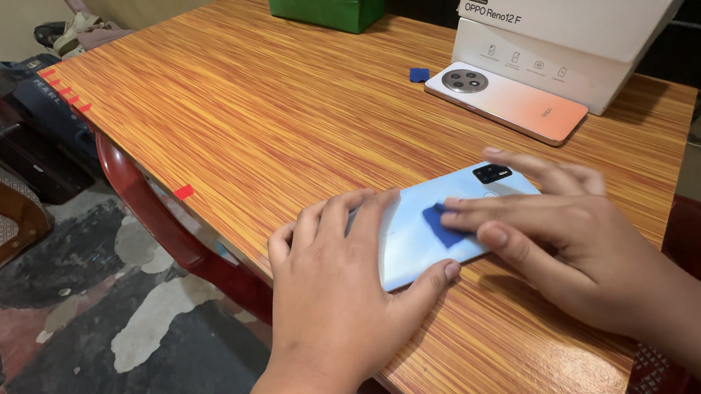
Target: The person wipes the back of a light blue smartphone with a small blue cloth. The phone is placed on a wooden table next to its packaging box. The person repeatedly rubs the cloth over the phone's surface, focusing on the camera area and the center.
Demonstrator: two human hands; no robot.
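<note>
A light blue phone (421, 229) lies face down on the wooden table (276, 119), camera end away from me. My left hand (338, 295) lies flat over its near end, thumb along the lower edge, holding it in place. My right hand (553, 243) presses a small blue pad (442, 224) against the phone's back with its fingertips.
A second phone (511, 103), orange-pink with a round camera, lies face down at the back right beside a white box (571, 17). A small blue piece (418, 74) sits near it. A green bag (329, 0) stands at the far edge. A red chair (159, 231) is left of the table.
</note>
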